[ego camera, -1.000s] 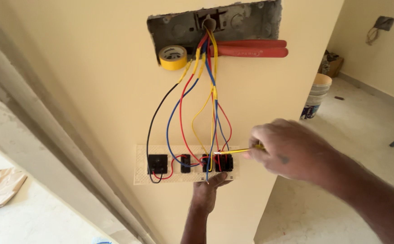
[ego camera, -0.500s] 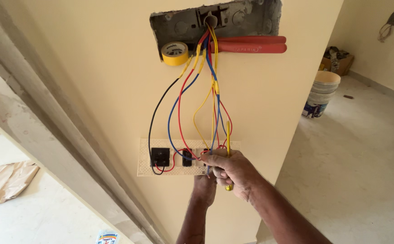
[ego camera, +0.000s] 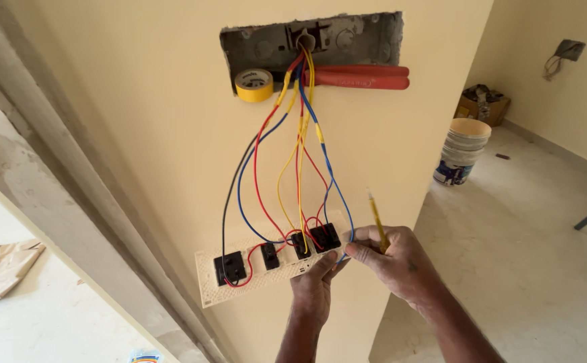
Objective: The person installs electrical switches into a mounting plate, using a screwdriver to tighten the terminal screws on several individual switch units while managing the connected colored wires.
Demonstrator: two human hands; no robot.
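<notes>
From the head view, the left hand [ego camera: 317, 286] props the switch plate [ego camera: 266, 265] from below near its right end, long axis running left-right. The right hand [ego camera: 394, 259], just beside that end, pinches a yellow screwdriver [ego camera: 377, 218] pointing upward.

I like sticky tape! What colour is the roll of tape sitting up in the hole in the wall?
Yellow. The roll of tape shows best in the head view.
</notes>
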